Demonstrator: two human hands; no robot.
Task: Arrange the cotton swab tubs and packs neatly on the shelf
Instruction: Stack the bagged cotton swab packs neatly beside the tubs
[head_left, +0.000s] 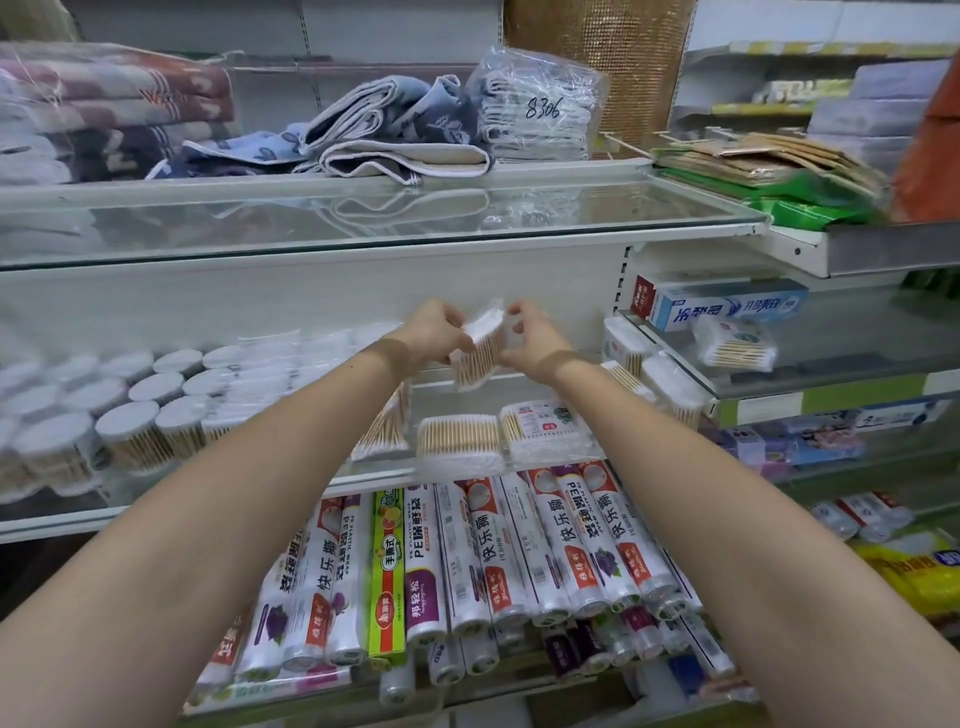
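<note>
Head view shows the left hand and right hand together pinching a cotton swab pack at frame centre above the glass shelf; best squared up, then lowered beside the flat packs.

Both arms reach forward over the shelf. The left hand and right hand hold a clear cotton swab pack between them, raised above the shelf near its back wall. Below it, more swab packs lie flat on the shelf, with round swab tubs clustered to the left. Rolls of plastic wrap fill the shelf beneath, and folded towels lie on the upper shelf.
</note>
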